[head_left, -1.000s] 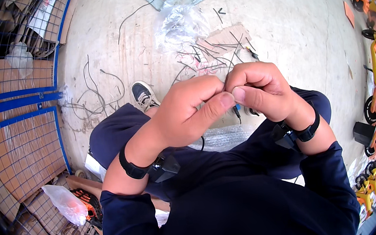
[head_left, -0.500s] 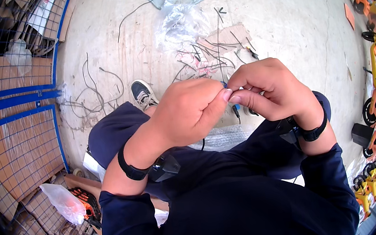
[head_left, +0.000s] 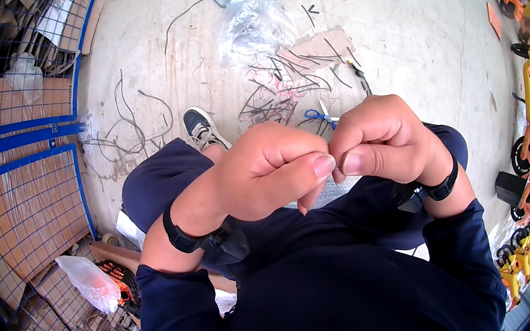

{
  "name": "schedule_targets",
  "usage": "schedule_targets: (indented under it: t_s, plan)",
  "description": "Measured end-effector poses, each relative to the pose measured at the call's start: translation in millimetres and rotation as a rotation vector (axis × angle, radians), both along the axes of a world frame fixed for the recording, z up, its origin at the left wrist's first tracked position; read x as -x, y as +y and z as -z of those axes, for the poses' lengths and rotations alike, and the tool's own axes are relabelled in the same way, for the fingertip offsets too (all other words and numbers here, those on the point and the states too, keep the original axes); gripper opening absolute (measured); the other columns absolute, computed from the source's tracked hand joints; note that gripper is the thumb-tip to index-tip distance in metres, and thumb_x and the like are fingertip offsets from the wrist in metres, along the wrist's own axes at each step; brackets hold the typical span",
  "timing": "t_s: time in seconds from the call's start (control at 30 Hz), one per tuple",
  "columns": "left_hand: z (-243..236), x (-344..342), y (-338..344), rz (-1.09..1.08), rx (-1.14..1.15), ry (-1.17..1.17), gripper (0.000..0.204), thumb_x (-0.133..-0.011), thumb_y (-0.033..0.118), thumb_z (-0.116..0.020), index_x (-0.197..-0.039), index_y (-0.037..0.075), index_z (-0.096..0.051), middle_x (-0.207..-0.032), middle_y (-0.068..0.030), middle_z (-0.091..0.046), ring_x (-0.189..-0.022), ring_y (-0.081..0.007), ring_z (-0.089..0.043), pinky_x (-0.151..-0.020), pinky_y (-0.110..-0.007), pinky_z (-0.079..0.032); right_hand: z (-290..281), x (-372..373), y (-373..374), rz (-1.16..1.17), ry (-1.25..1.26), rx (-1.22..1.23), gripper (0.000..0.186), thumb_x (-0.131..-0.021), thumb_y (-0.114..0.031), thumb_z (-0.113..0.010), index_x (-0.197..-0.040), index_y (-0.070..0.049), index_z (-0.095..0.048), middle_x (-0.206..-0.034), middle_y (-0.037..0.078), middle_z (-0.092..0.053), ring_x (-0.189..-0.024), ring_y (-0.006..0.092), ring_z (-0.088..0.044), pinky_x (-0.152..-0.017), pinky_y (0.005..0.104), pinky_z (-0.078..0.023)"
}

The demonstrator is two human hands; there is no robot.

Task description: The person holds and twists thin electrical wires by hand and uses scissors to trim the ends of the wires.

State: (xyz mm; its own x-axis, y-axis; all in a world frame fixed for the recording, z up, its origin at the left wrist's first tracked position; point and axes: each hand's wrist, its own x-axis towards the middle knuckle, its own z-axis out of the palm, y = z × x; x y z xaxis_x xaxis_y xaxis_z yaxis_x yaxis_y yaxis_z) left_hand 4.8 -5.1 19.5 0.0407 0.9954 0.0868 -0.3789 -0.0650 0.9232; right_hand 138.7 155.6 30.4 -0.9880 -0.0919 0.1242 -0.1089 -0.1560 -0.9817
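Grey concrete floor (head_left: 395, 37) lies below, with bits of black wire (head_left: 270, 99) scattered on it. What the hands pinch is hidden (too small to see between the thumbs). The left hand (head_left: 266, 175) and right hand (head_left: 381, 138) are curled tight, thumb tips touching, above the dark blue lap. Blue scissors (head_left: 320, 116) peek out just past the knuckles. A clear plastic bag (head_left: 255, 28) sits farther away. Blue wire cages (head_left: 24, 195) stand at the left.

Wire scraps (head_left: 282, 90) on concrete — scissors (head_left: 320, 115), plastic bag (head_left: 89, 282).
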Motion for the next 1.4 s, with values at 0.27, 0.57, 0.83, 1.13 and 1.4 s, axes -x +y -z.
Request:
schedule_targets:
  t_s: [0.27, 0.57, 0.83, 1.13, 1.4]
  plan:
    - [-6.6, -8.3, -6.0, 0.0, 0.113, -0.383, 0.032, -0.094, 0.012, -0.042, -0.066, 0.0, -0.051, -0.05, -0.004, -0.048, -0.047, -0.0142, -0.052, -0.045, -0.027, -0.043, 14.9, -0.4, -13.3, -0.114, -0.208, 0.725, 0.018, -0.095, -0.012, -0.053, -0.091, 0.005, -0.059, -0.07, 0.003, -0.055, -0.05, 0.0045, -0.033, -0.044, 0.0209, -0.025]
    - [-5.9, -14.0, -1.1, 0.033, 0.059, -0.661, 0.039, -0.09, 0.015, -0.046, -0.054, 0.0, -0.049, -0.041, -0.0044, -0.04, -0.033, -0.0128, -0.035, -0.035, -0.033, -0.045, 16.1, 0.4, -14.9, -0.247, -0.25, 0.969, 0.02, -0.093, -0.012, -0.054, -0.089, 0.007, -0.058, -0.069, 0.004, -0.054, -0.047, 0.0051, -0.032, -0.042, 0.0231, -0.022]
    - [-1.5, -4.3, -1.9, -0.022, -0.006, -0.277, 0.034, -0.089, 0.015, -0.049, -0.057, 0.004, -0.048, -0.047, -0.0042, -0.046, -0.044, -0.0149, -0.048, -0.043, -0.03, -0.043, 14.9, 0.4, -14.5, -0.102, -0.157, 0.727, 0.016, -0.091, -0.01, -0.056, -0.088, 0.005, -0.061, -0.077, 0.007, -0.061, -0.052, 0.0062, -0.042, -0.046, 0.0218, -0.029]
    - [0.8, -0.2, 6.1, -0.403, -0.216, 0.671, 0.025, -0.088, 0.011, -0.056, -0.064, 0.004, -0.052, -0.054, -0.0089, -0.048, -0.045, -0.024, -0.048, -0.044, -0.033, -0.037, 16.2, 4.5, -1.4, 0.068, -0.043, 0.042, 0.007, -0.088, -0.005, -0.056, -0.087, 0.0, -0.061, -0.078, 0.005, -0.063, -0.071, 0.0108, -0.057, -0.062, 0.0261, -0.044]
    - [7.1, 5.1, 9.4, -0.439, -0.122, 0.971, 0.023, -0.088, 0.007, -0.052, -0.066, 0.002, -0.053, -0.055, -0.0104, -0.047, -0.046, -0.0261, -0.046, -0.045, -0.033, -0.037, -2.6, 8.7, 3.5, 0.271, 0.113, -0.718, 0.005, -0.081, -0.005, -0.061, -0.085, -0.003, -0.062, -0.071, 0.011, -0.061, -0.06, 0.0285, -0.059, -0.053, 0.0345, -0.047]
